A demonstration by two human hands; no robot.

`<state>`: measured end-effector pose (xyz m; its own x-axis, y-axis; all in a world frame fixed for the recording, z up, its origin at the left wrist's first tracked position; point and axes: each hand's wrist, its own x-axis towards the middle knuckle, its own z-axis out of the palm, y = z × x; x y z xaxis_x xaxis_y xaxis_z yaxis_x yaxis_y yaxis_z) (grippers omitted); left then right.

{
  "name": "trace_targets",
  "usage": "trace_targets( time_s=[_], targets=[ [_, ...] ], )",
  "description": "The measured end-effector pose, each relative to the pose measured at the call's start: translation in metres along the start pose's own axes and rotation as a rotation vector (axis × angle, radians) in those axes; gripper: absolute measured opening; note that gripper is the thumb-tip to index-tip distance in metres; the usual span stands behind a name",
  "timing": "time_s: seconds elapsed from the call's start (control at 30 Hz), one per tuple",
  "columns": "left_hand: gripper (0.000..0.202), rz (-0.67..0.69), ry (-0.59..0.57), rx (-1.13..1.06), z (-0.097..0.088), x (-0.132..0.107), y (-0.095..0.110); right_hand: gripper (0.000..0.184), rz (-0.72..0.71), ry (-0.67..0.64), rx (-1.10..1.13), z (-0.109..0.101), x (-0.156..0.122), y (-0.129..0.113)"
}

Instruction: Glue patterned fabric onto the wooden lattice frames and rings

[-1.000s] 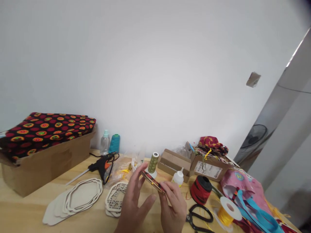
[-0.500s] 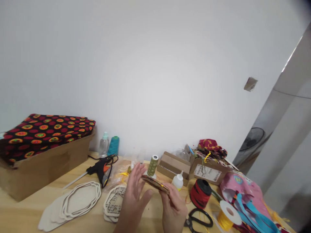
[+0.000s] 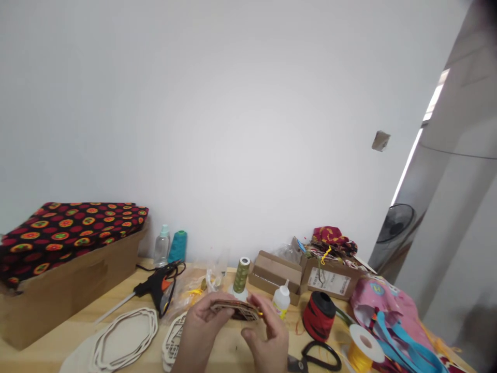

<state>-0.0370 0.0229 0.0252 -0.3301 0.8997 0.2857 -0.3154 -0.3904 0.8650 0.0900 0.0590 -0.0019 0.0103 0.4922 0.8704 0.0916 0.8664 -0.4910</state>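
My left hand and my right hand together hold a flat, fabric-covered wooden piece edge-on over the wooden table, low in the middle of the view. The left fingers curl over its left end. The right fingers pinch its right end. Just behind it stands an olive thread cone, and a small glue bottle is to the right. Lattice wooden cut-outs lie under my left hand.
A cardboard box topped with patterned fabric fills the left. A glue gun, oval wooden frames, a teal thread cone, a red cord spool, scissors, a yellow spool and small boxes crowd the table.
My left hand went from open beside the piece to closed on its left end. The piece tipped from slanted to nearly level, and the camera tilted up and leftward.
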Motion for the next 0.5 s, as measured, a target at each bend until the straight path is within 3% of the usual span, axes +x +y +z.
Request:
trace_targets(
  time_s=[0.07,0.2,0.3,0.5],
  targets=[
    [0.007,0.017,-0.048,0.058,0.0,0.001,0.002,0.032,-0.038,0.028,0.007,-0.002,0.002,-0.004],
    [0.007,0.014,-0.133,0.118,0.0,0.0,-0.004,0.008,-0.079,0.011,0.01,-0.005,0.008,-0.014],
    [0.018,0.019,-0.146,0.113,-0.006,0.0,-0.01,0.008,-0.065,-0.023,0.029,-0.005,0.011,-0.019],
    [0.011,0.043,-0.14,0.197,-0.014,0.005,-0.011,0.01,-0.051,-0.02,0.109,-0.005,0.013,-0.02]
  ],
)
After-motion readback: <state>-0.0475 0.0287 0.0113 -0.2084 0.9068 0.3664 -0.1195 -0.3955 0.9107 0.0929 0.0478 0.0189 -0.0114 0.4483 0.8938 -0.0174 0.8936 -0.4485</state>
